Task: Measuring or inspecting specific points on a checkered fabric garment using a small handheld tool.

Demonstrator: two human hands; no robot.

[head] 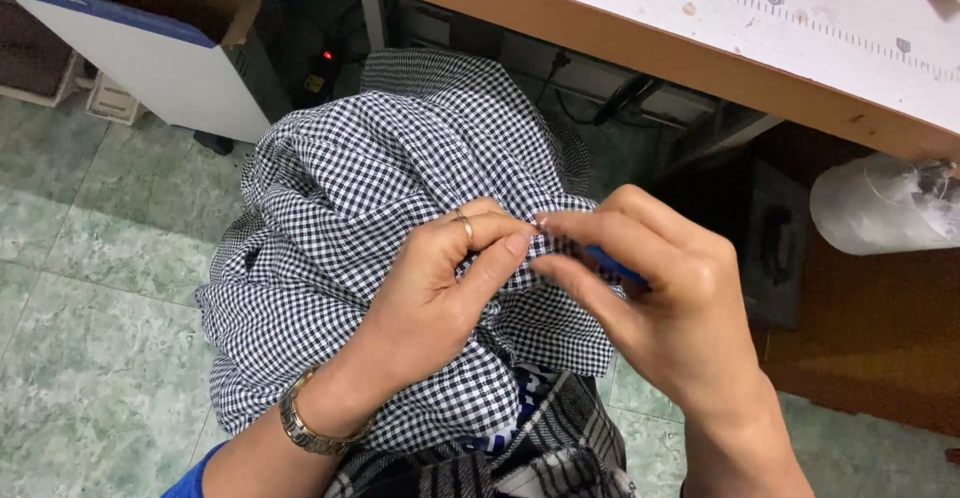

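Observation:
A bunched black-and-white checked cloth (350,188) lies heaped over my lap. My left hand (440,288), with a ring on one finger and a metal watch (305,423) on the wrist, pinches a fold of the cloth near its middle. My right hand (660,298) meets it fingertip to fingertip and grips a small blue tool (612,263), most of which is hidden by the fingers. Both hands rest on top of the cloth.
A wooden-edged white table (760,28) with a printed ruler strip runs across the top right. Cardboard box (150,48) stands at the top left on the green tiled floor (90,288). A roll of clear plastic (880,203) sits at the right. Cables hang under the table.

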